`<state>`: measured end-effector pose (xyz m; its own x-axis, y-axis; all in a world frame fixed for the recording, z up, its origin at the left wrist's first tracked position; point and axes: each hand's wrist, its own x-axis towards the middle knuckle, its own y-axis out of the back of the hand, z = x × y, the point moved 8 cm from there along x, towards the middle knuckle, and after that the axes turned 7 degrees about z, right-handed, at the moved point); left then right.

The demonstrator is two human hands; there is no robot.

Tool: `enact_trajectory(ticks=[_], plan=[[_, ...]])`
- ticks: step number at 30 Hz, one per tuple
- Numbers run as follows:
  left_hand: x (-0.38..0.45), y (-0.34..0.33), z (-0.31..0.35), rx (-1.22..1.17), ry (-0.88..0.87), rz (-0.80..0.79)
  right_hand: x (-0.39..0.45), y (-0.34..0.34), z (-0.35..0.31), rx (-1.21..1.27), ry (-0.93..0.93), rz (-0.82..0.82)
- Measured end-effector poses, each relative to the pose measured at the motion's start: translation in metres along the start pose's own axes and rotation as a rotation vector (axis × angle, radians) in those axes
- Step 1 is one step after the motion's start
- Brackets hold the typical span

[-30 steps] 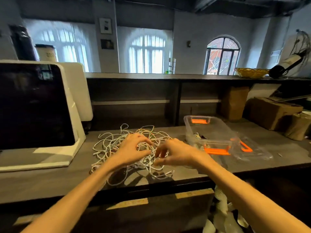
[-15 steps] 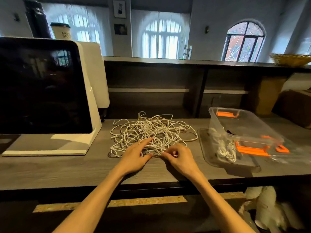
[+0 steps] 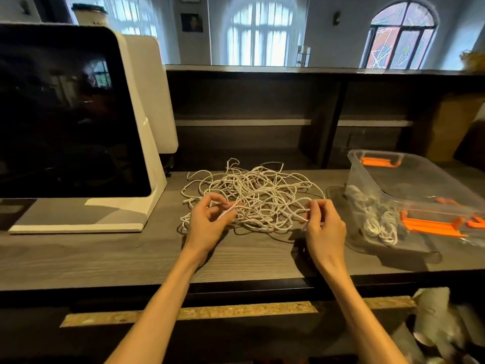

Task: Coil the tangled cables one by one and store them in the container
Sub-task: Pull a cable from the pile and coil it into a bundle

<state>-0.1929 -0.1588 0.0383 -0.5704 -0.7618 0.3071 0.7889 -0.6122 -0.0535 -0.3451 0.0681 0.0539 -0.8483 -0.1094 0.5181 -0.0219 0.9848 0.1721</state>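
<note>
One tangled pile of white cables [image 3: 252, 198] lies on the surface [image 3: 105, 256]; its separate cables cannot be counted. One clear plastic container [image 3: 420, 187] has two orange latches [image 3: 378, 162], with about three coiled cables [image 3: 380, 227] inside. One white touchscreen terminal [image 3: 73, 114]. Two hands: left hand [image 3: 207, 222], right hand [image 3: 324, 227]. Three arched windows [image 3: 265, 32].

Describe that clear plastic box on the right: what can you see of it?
The clear plastic container sits open on the grey wooden counter, right of the tangled white cables. It is a see-through rectangular bin with orange latch handles at its ends. A few coiled white cables already lie inside. Neither hand touches it.
</note>
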Motion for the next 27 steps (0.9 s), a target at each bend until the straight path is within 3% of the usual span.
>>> enact_trajectory(ticks=[4, 8, 10, 13, 16, 18, 20, 23, 27], plan=[[-0.001, 0.006, 0.003, -0.092, 0.045, 0.092, 0.001, -0.013, 0.005, -0.230, 0.055, -0.092], [-0.008, -0.002, 0.006, 0.007, -0.013, 0.009, -0.012, -0.012, -0.036, -0.374, 0.374, 0.057], [-0.009, -0.003, 0.010, 0.125, -0.102, -0.012, -0.025, -0.019, -0.071, -0.318, 0.535, 0.028], [-0.008, -0.010, 0.020, 0.370, -0.222, -0.115, -0.032, -0.055, -0.112, -0.373, 0.721, -0.275], [-0.007, -0.017, 0.042, 0.445, -0.263, -0.252, -0.015, -0.086, -0.112, -0.474, 0.637, -0.633], [-0.001, -0.015, 0.063, 0.477, -0.301, -0.265, 0.000, -0.089, -0.113, -0.358, 0.561, -0.717], [0.007, -0.009, 0.081, 0.375, -0.254, -0.261, 0.021, -0.079, -0.123, -0.172, 0.520, -0.622], [0.019, 0.009, 0.094, 0.175, -0.069, -0.229, 0.064, -0.057, -0.123, 0.064, 0.283, -0.383], [0.027, 0.035, 0.099, 0.160, 0.038, -0.211, 0.112, -0.020, -0.107, 0.115, 0.064, -0.114]])
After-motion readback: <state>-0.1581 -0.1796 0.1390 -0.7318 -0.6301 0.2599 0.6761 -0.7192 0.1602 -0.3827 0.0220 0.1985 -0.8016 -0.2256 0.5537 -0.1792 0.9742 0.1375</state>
